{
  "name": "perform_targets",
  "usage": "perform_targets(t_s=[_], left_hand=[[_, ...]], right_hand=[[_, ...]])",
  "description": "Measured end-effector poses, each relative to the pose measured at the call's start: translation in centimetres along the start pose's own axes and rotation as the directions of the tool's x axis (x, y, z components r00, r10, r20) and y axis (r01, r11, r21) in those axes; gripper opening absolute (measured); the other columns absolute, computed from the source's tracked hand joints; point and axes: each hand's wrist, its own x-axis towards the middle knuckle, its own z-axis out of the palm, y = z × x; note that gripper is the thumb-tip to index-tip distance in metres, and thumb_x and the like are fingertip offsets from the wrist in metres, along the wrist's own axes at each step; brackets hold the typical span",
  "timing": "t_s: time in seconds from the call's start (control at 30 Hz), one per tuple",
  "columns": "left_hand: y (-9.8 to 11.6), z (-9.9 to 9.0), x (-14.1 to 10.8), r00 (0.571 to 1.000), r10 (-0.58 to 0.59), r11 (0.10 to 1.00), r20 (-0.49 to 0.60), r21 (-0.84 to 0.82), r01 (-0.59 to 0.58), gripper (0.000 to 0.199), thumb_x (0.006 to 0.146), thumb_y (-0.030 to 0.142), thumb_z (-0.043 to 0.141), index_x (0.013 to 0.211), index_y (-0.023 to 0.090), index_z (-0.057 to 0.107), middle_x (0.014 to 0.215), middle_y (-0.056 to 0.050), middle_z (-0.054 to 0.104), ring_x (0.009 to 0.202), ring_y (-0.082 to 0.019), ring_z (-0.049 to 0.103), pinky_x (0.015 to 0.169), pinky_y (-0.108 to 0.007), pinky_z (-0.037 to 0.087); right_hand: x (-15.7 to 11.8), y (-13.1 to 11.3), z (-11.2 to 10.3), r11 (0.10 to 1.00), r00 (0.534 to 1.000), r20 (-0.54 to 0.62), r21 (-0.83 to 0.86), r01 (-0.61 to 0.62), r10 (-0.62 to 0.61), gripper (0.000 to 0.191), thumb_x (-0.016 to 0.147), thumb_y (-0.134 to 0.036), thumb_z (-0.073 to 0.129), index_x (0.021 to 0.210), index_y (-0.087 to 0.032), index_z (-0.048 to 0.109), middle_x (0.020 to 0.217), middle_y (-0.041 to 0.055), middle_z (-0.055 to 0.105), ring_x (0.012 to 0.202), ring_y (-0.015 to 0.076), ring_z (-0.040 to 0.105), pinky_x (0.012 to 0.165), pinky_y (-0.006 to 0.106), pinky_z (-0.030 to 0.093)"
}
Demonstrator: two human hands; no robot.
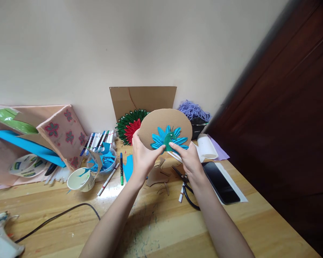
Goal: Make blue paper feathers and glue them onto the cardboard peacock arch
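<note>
Both my hands hold up a rounded cardboard piece (pixel 164 120) above the table. Blue petals (pixel 157 138) fan out across its lower part, around a green bird-shaped cutout (pixel 168 141). My left hand (pixel 144 159) grips the lower left edge, its thumb against the bottom of the green bird. On the other side, my right hand (pixel 190 159) grips the lower right edge, and its thumb also lies on the bird. The fingers behind the cardboard are mostly hidden. Black-handled scissors (pixel 187 188) lie beneath my right hand, partly covered by the forearm.
Cardboard scraps (pixel 157 175) lie under the held piece. A phone (pixel 221 182) rests at right. To the left stand a paper cup (pixel 80 181), a bowl of blue scraps (pixel 103 161) and several markers (pixel 98 139). A glue gun (pixel 2 236) with a black cord (pixel 61 215) lies front left.
</note>
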Motion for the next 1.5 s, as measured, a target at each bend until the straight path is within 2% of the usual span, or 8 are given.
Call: perform_targets(t_s=[0.27,0.47,0.6,0.73,0.9,1.0,1.17,1.5], left_hand=[[-0.2,0.1,0.0,1.0,-0.017,0.999,-0.003,-0.036,0.017,0.077,0.053,0.03,0.08,0.118,0.019,0.04,0.119,-0.01,0.05,0.116,-0.028,0.048,0.097,-0.044,0.038],[-1.9,1.1,0.2,0.996,-0.088,0.996,0.02,0.01,0.088,0.08,0.052,0.034,0.081,0.117,0.017,0.039,0.118,-0.012,0.05,0.115,-0.029,0.048,0.094,-0.044,0.041],[-3.0,1.1,0.8,0.976,-0.17,0.985,0.136,-0.019,0.174,0.077,0.051,0.037,0.082,0.113,0.016,0.04,0.113,-0.012,0.055,0.108,-0.028,0.054,0.088,-0.042,0.045],[-3.5,0.4,1.6,0.951,-0.211,0.972,0.224,-0.054,0.228,0.071,0.055,0.04,0.08,0.11,0.015,0.043,0.113,-0.014,0.057,0.104,-0.027,0.057,0.086,-0.041,0.046],[-3.6,0.1,2.0,0.984,-0.135,0.991,0.12,0.024,0.133,0.084,0.055,0.041,0.079,0.121,0.013,0.036,0.126,-0.019,0.047,0.119,-0.03,0.046,0.097,-0.044,0.04],[-3.7,0.0,2.0,0.991,-0.104,0.993,0.086,0.061,0.099,0.087,0.052,0.039,0.081,0.122,0.013,0.035,0.126,-0.018,0.046,0.121,-0.031,0.044,0.098,-0.045,0.038],[-4.1,-0.1,2.0,0.992,-0.103,0.994,0.076,0.044,0.1,0.081,0.052,0.037,0.081,0.118,0.018,0.038,0.119,-0.013,0.051,0.117,-0.03,0.048,0.096,-0.046,0.04],[-4.2,0.0,2.0,0.983,-0.158,0.983,0.096,0.113,0.147,0.077,0.053,0.04,0.08,0.113,0.014,0.039,0.113,-0.013,0.055,0.109,-0.028,0.054,0.089,-0.042,0.045]], right_hand=[[0.1,0.0,0.0,1.0,1.0,0.003,0.001,-0.031,0.031,0.043,0.061,-0.023,0.076,0.102,-0.017,0.065,0.102,0.0051,0.071,0.095,0.0235,0.065,0.09,0.04,0.05],[0.7,1.0,-0.7,0.978,0.978,0.015,-0.012,-0.206,0.206,0.045,0.057,-0.027,0.078,0.1,-0.019,0.065,0.1,0.0044,0.072,0.092,0.0243,0.067,0.083,0.039,0.054],[1.0,1.5,-1.0,0.948,0.948,0.001,0.003,-0.319,0.319,0.052,0.056,-0.027,0.078,0.106,-0.023,0.063,0.1,0.002,0.071,0.09,0.0241,0.067,0.075,0.036,0.057],[1.1,1.9,-1.0,0.948,0.948,-0.003,-0.006,-0.319,0.319,0.056,0.055,-0.027,0.079,0.109,-0.023,0.063,0.101,0.0027,0.071,0.095,0.0253,0.066,0.077,0.037,0.057],[0.9,3.0,-0.7,0.961,0.961,0.035,-0.029,-0.274,0.275,0.056,0.056,-0.027,0.078,0.109,-0.019,0.063,0.108,0.0057,0.069,0.101,0.0269,0.063,0.086,0.041,0.052],[0.7,3.4,-0.3,0.97,0.968,0.067,-0.042,-0.238,0.24,0.058,0.055,-0.027,0.078,0.11,-0.017,0.063,0.11,0.0076,0.068,0.103,0.027,0.063,0.088,0.042,0.05],[0.6,3.5,0.0,0.975,0.972,0.083,-0.053,-0.217,0.221,0.062,0.055,-0.027,0.078,0.114,-0.018,0.061,0.11,0.0081,0.068,0.103,0.0271,0.062,0.087,0.041,0.05],[0.6,4.2,0.0,0.971,0.972,0.053,-0.069,-0.227,0.231,0.06,0.054,-0.026,0.078,0.111,-0.017,0.062,0.106,0.0075,0.07,0.101,0.0269,0.063,0.087,0.042,0.05]])
